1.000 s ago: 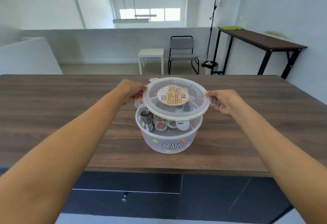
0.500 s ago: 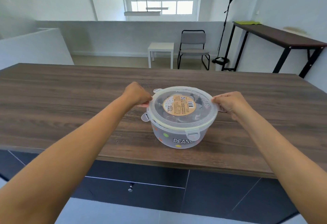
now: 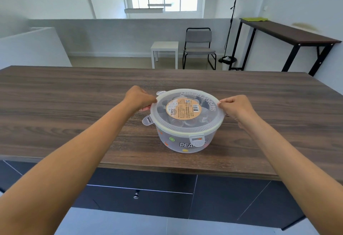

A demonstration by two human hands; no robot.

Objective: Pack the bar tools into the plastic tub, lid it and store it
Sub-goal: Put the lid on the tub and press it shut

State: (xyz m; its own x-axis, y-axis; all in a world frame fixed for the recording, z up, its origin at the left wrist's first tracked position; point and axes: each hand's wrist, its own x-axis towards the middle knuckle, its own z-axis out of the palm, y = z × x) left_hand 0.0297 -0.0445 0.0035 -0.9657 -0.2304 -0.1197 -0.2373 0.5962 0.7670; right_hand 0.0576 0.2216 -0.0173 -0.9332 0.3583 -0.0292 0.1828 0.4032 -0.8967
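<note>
A round translucent plastic tub (image 3: 178, 142) with coloured dots and the word PEANUTS stands on the wooden table (image 3: 74, 104) near its front edge. Its clear lid (image 3: 209, 121), with an orange round label, lies flat on the tub's rim. Metal bar tools (image 3: 178, 122) show dimly through the lid. My left hand (image 3: 139, 98) pinches the lid's left edge, and my right hand (image 3: 236, 107) pinches its right edge. One latch tab sticks out at the lid's front left; another hangs down at the front.
Dark cabinet drawers (image 3: 141, 184) with a small knob sit under the table's front edge. Beyond the table are a grey chair (image 3: 199, 49), a small white side table (image 3: 164, 50) and a tall dark console table (image 3: 285, 34) at the right wall.
The lid came down from a tilted hover above the open tub and now sits flat on the rim. Both hands followed it down while gripping its edges.
</note>
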